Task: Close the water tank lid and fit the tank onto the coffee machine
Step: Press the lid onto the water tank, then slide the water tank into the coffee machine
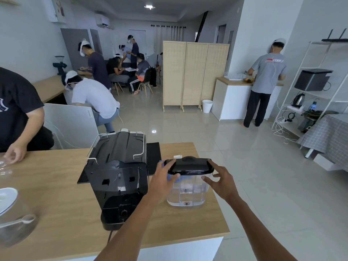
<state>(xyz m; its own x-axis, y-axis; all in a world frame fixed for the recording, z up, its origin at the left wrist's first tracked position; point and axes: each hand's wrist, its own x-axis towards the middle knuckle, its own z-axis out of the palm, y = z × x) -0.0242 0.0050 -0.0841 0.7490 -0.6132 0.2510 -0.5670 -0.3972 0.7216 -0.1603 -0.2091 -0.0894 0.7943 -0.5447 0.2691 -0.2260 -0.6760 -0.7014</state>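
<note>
Water tank (188, 191): clear plastic box with rounded corners, standing upright on the wooden counter (62, 223) at about 3 o'clock of the coffee machine, just beside it and not mounted; faint ribs and a small dark valve show through the walls near its base; whether it holds water cannot be told
Tank lid (190, 165): glossy black plastic, oblong with a raised hump at the centre, lying flat across the top of the tank
Left hand (164, 181): fingers spread loosely, thumb and fingertips resting against the lid's 9 o'clock end and the tank's upper left wall
Right hand (223, 180): fingers spread, fingertips touching the lid's 3 o'clock end, thumb reaching toward the tank's front wall; not closed around it
Coffee machine (120, 178): boxy black plastic body, ribbed top with bent chrome wire rails, a round dial low on the near face; it sits on a black ridged mat (153, 157) that sticks out at 12 and 9 o'clock
Glass bowl (13, 228): clear and rounded, at the counter's 8 o'clock edge, with a white spoon (20, 221) in it, blurred
White saucer (6, 198): smooth, at 9 o'clock, just above the bowl
Blue object (170, 177): partly hidden behind the left hand, cannot tell what it is
</note>
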